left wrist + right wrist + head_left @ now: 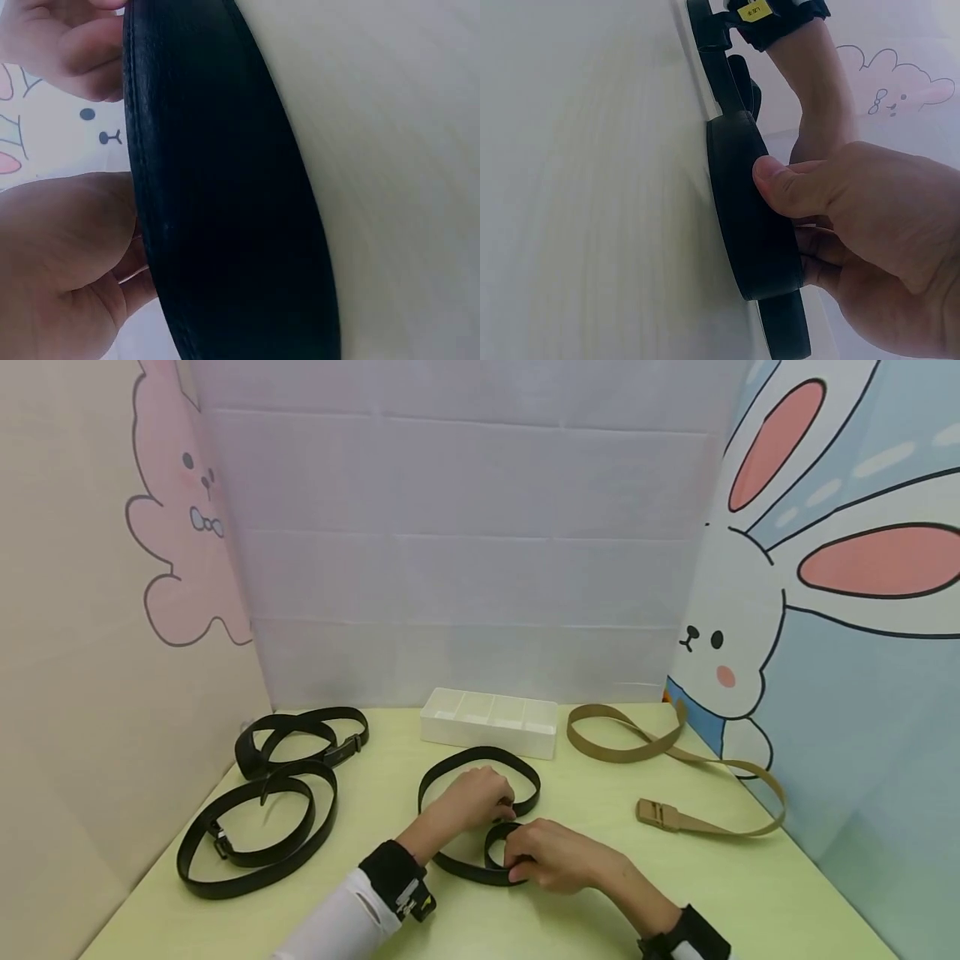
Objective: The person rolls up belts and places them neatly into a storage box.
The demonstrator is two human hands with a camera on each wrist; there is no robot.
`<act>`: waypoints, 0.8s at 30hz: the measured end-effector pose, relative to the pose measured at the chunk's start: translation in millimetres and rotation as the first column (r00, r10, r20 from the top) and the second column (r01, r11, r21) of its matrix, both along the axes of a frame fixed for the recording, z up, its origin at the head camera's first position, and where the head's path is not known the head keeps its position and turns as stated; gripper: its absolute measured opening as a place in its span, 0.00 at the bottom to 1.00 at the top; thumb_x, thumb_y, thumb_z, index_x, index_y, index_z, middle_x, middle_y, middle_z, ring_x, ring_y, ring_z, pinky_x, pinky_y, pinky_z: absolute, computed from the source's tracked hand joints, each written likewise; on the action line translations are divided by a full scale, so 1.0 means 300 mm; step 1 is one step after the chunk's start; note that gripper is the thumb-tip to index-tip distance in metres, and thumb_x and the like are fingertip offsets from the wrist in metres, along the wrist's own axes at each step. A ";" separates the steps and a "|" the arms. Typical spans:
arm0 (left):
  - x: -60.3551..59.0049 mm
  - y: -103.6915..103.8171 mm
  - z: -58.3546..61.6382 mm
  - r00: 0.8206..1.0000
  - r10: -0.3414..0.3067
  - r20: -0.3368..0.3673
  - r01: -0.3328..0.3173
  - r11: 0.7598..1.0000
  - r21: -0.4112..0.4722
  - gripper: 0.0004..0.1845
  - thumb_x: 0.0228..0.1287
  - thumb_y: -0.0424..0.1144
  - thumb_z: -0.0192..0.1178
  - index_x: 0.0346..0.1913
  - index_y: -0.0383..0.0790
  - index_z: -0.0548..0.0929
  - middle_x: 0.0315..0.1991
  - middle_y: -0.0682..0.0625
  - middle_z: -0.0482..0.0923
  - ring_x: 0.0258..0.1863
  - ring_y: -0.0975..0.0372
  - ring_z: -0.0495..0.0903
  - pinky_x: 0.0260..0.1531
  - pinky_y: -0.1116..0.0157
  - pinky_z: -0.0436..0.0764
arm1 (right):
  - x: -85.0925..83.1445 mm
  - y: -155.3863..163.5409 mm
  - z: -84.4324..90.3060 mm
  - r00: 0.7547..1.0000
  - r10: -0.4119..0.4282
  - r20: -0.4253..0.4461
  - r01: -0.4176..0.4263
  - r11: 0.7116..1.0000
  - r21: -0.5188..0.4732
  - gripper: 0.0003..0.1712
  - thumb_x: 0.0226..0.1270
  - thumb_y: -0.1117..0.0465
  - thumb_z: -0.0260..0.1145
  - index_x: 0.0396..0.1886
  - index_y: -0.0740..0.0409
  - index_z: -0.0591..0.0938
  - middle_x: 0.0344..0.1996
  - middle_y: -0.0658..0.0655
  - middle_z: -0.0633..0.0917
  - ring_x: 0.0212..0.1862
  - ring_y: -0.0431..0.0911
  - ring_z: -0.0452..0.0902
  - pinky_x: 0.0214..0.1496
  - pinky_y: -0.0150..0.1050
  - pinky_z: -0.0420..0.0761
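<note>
A black belt (480, 752) lies in a loose coil at the middle of the table, its strap standing on edge, with a small inner loop near the front. My left hand (472, 797) reaches across the coil, fingers curled at the strap on the right side; its fingertips are partly hidden. At the small loop, my right hand (558, 857) pinches the strap. The right wrist view shows the thumb (776, 180) on the strap's outer face and the other fingers behind it. In the left wrist view the strap (225, 187) fills the middle, covering the left fingertips.
Two more black belts lie coiled at the left, one farther back (251, 766) and one nearer (225, 890). Behind the middle belt stands a white compartment box (480, 739). A tan webbing belt (652, 749) with a buckle (657, 814) curves across the right side. Curtains enclose the table.
</note>
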State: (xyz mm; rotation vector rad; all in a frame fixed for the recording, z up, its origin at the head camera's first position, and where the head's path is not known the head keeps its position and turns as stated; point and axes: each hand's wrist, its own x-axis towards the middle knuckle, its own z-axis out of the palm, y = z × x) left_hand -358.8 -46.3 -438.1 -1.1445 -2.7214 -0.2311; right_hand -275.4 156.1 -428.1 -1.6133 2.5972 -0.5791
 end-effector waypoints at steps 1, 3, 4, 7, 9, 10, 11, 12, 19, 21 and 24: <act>0.000 0.000 -0.003 1.000 -0.010 0.007 0.010 1.000 0.011 0.16 0.70 0.48 0.80 0.25 0.50 0.89 0.22 0.62 0.82 0.24 0.72 0.69 0.29 0.72 0.70 | -0.001 0.000 -0.001 1.000 0.001 -0.004 -0.001 1.000 0.001 0.08 0.79 0.64 0.74 0.35 0.53 0.89 0.29 0.45 0.87 0.32 0.24 0.69 0.41 0.21 0.73; -0.001 -0.009 -0.010 0.999 -0.042 0.016 0.041 0.998 0.038 0.16 0.72 0.46 0.78 0.25 0.49 0.88 0.22 0.62 0.81 0.24 0.73 0.68 0.29 0.74 0.68 | -0.002 -0.001 -0.001 1.000 0.003 -0.007 -0.003 1.000 0.004 0.08 0.79 0.63 0.74 0.35 0.53 0.90 0.30 0.45 0.88 0.33 0.24 0.69 0.42 0.21 0.74; 0.000 -0.016 -0.012 0.998 -0.060 0.019 0.059 0.997 0.053 0.16 0.73 0.45 0.78 0.26 0.49 0.87 0.23 0.62 0.81 0.24 0.73 0.68 0.30 0.74 0.68 | -0.002 -0.001 -0.001 1.000 0.003 -0.008 -0.003 1.000 0.005 0.08 0.80 0.63 0.74 0.35 0.53 0.90 0.30 0.45 0.88 0.33 0.24 0.69 0.42 0.21 0.74; 0.008 -0.045 -0.010 0.995 -0.100 0.027 0.097 0.992 0.082 0.16 0.74 0.42 0.77 0.27 0.47 0.85 0.22 0.61 0.77 0.25 0.73 0.66 0.31 0.74 0.67 | -0.003 -0.003 0.001 1.000 0.003 -0.008 -0.003 1.000 0.005 0.07 0.80 0.63 0.74 0.36 0.52 0.90 0.31 0.46 0.88 0.33 0.24 0.70 0.42 0.21 0.74; 0.018 -0.071 -0.002 0.994 -0.106 0.030 0.103 0.991 0.085 0.16 0.73 0.41 0.78 0.28 0.46 0.85 0.22 0.61 0.74 0.25 0.72 0.65 0.31 0.73 0.66 | -0.004 -0.003 0.001 1.000 0.003 -0.002 -0.003 1.000 0.006 0.07 0.80 0.63 0.74 0.36 0.53 0.91 0.32 0.46 0.89 0.34 0.24 0.72 0.42 0.21 0.75; 0.023 -0.084 0.001 0.994 -0.101 0.034 0.097 0.992 0.082 0.15 0.73 0.41 0.79 0.28 0.46 0.85 0.22 0.61 0.73 0.25 0.72 0.65 0.30 0.73 0.66 | -0.004 -0.003 0.002 1.000 0.002 0.000 -0.002 1.000 0.008 0.07 0.80 0.63 0.74 0.37 0.52 0.91 0.32 0.46 0.90 0.34 0.24 0.72 0.42 0.21 0.75; 0.028 -0.097 0.006 0.995 -0.091 0.037 0.088 0.993 0.078 0.15 0.73 0.41 0.79 0.29 0.46 0.85 0.22 0.61 0.74 0.25 0.72 0.65 0.30 0.73 0.66 | -0.005 -0.003 0.001 1.000 -0.001 0.004 0.001 1.000 0.010 0.07 0.80 0.63 0.74 0.37 0.52 0.91 0.32 0.47 0.90 0.34 0.24 0.72 0.42 0.22 0.76; 0.031 -0.109 0.009 0.996 -0.081 0.036 0.078 0.994 0.075 0.14 0.73 0.40 0.79 0.30 0.46 0.86 0.22 0.60 0.75 0.25 0.72 0.66 0.30 0.73 0.67 | -0.005 -0.002 0.002 1.000 -0.005 0.007 0.005 1.000 0.013 0.07 0.80 0.62 0.74 0.37 0.52 0.91 0.32 0.46 0.90 0.34 0.24 0.73 0.42 0.22 0.76; 0.024 -0.134 0.018 0.997 -0.066 0.047 0.061 0.994 0.089 0.07 0.74 0.34 0.76 0.34 0.47 0.94 0.29 0.58 0.90 0.26 0.73 0.74 0.30 0.73 0.75 | -0.010 0.003 0.002 1.000 -0.020 0.021 0.020 1.000 0.007 0.08 0.80 0.62 0.74 0.36 0.52 0.91 0.31 0.45 0.89 0.33 0.25 0.72 0.42 0.22 0.76; 0.014 -0.117 0.014 0.996 -0.069 0.058 0.065 0.995 0.081 0.06 0.74 0.35 0.76 0.36 0.48 0.95 0.32 0.58 0.92 0.27 0.74 0.75 0.32 0.74 0.76 | -0.009 0.003 -0.001 1.000 -0.017 0.020 0.017 1.000 0.005 0.07 0.80 0.62 0.74 0.36 0.52 0.91 0.32 0.45 0.89 0.34 0.25 0.73 0.42 0.22 0.76; 0.004 -0.075 0.010 0.993 -0.090 0.073 0.084 0.993 0.079 0.05 0.74 0.36 0.76 0.38 0.47 0.97 0.33 0.58 0.93 0.28 0.75 0.76 0.34 0.75 0.77 | -0.007 0.003 -0.005 1.000 -0.008 0.009 0.008 1.000 0.000 0.07 0.80 0.62 0.74 0.36 0.52 0.90 0.32 0.46 0.89 0.35 0.24 0.73 0.43 0.22 0.76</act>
